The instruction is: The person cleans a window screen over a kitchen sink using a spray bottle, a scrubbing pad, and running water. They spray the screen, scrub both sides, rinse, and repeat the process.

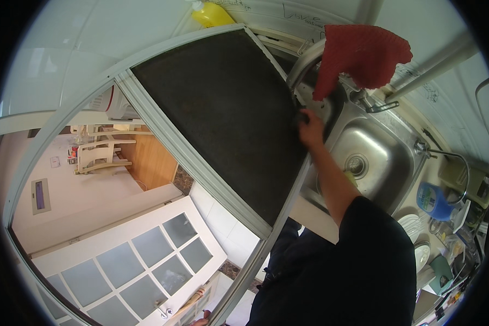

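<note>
A large pale metal frame (195,163) leans across the sink, with a dark panel (216,122), possibly mesh, filling its upper section. Through its lower section the room behind shows. My right hand (311,128) is at the panel's right edge, closed around a small dark object (301,117) too shadowed to name. Just above it, the arched faucet (307,61) ends close to the panel. My left hand (201,320), mostly cut off by the picture's lower edge, grips the frame's lower rail.
A red cloth (362,53) hangs by the faucet. Right of my arm lies the steel sink basin (383,142). Along the counter stand a blue bottle (432,199) and stacked dishes (409,228). A yellow bottle (212,15) is behind the frame; a glazed door (134,265) stands lower left.
</note>
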Motion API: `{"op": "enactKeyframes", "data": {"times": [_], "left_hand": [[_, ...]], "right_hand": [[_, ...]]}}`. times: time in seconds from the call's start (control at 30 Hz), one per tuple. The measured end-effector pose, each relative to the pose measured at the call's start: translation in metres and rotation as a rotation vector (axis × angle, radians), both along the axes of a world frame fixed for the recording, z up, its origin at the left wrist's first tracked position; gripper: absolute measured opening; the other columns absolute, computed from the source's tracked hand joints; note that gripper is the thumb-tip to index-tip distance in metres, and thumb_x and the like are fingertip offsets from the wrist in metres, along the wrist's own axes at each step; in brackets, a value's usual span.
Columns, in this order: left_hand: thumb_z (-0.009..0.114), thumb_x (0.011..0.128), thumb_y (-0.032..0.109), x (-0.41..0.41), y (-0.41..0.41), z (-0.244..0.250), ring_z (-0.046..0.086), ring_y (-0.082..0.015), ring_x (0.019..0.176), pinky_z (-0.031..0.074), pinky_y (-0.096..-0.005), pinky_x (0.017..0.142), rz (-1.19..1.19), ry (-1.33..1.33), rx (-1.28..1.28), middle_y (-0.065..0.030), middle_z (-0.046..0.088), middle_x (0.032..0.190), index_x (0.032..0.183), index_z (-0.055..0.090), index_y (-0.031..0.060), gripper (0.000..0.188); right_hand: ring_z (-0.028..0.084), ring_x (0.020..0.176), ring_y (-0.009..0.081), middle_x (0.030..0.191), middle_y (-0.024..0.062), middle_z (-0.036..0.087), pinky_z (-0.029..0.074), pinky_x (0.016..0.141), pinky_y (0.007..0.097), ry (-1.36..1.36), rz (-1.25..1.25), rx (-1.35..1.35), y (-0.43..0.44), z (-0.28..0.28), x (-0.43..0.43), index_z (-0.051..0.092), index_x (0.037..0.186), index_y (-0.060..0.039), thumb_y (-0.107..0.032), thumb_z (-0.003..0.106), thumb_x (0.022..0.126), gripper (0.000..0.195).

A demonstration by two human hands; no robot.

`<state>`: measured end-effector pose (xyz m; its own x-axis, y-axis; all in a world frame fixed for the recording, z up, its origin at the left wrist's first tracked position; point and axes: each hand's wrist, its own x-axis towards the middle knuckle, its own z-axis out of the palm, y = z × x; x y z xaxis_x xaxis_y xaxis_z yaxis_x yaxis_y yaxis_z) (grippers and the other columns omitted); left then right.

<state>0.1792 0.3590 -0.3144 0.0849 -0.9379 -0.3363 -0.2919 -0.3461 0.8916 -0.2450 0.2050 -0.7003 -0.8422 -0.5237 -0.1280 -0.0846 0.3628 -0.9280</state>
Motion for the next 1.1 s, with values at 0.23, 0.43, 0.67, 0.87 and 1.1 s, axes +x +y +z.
{"op": "enactKeyframes", "data": {"times": [0.23,0.43,0.67,0.87,1.1], "left_hand": [[0.067,0.079,0.027,-0.005,-0.006,0.002,0.047,-0.0297,0.118,0.032,-0.049,0.106,0.015,-0.008,0.004,-0.0168,0.048,0.123,0.113,0.049,0.0048,0.044],[0.066,0.08,0.026,-0.014,-0.022,0.003,0.046,-0.0299,0.118,0.031,-0.0494,0.106,0.02,-0.031,0.018,-0.017,0.048,0.123,0.113,0.049,0.0045,0.044],[0.066,0.08,0.025,-0.018,-0.027,0.004,0.046,-0.0301,0.118,0.031,-0.0498,0.106,0.047,-0.054,0.029,-0.0173,0.047,0.123,0.114,0.05,0.0041,0.043],[0.065,0.08,0.024,-0.011,-0.016,0.009,0.046,-0.0304,0.118,0.03,-0.0502,0.106,0.054,-0.041,0.021,-0.0175,0.047,0.123,0.114,0.05,0.0038,0.042],[0.064,0.081,0.023,0.007,0.001,0.016,0.046,-0.0306,0.118,0.03,-0.0507,0.106,-0.001,-0.015,0.011,-0.0177,0.047,0.123,0.115,0.05,0.0035,0.042]], "right_hand": [[0.052,0.107,0.0334,0.109,0.0156,0.056,0.042,0.09,0.0421,0.154,0.003,-0.451,-0.134,0.12,0.0,0.059,0.111,-0.0139,-0.004,0.059,0.076,0.036],[0.052,0.1,0.0373,0.104,0.0211,0.054,0.045,0.085,0.0406,0.302,-0.245,-0.419,-0.277,0.11,-0.078,0.066,0.097,-0.0126,-0.001,0.055,0.072,0.03],[0.052,0.104,0.0381,0.115,0.0213,0.049,0.044,0.091,0.0411,0.084,-0.256,-0.026,-0.288,0.05,-0.12,0.065,0.11,-0.0169,-0.017,0.065,0.074,0.035],[0.053,0.104,0.0391,0.119,0.0213,0.05,0.044,0.091,0.0422,0.081,-0.094,0.171,-0.226,0.031,-0.095,0.063,0.115,-0.0177,-0.018,0.062,0.077,0.037],[0.06,0.095,0.0348,0.101,0.0187,0.063,0.046,0.086,0.0403,-0.048,-0.068,0.083,-0.093,-0.034,-0.06,0.061,0.109,-0.0045,-0.017,0.061,0.078,0.033]]}}
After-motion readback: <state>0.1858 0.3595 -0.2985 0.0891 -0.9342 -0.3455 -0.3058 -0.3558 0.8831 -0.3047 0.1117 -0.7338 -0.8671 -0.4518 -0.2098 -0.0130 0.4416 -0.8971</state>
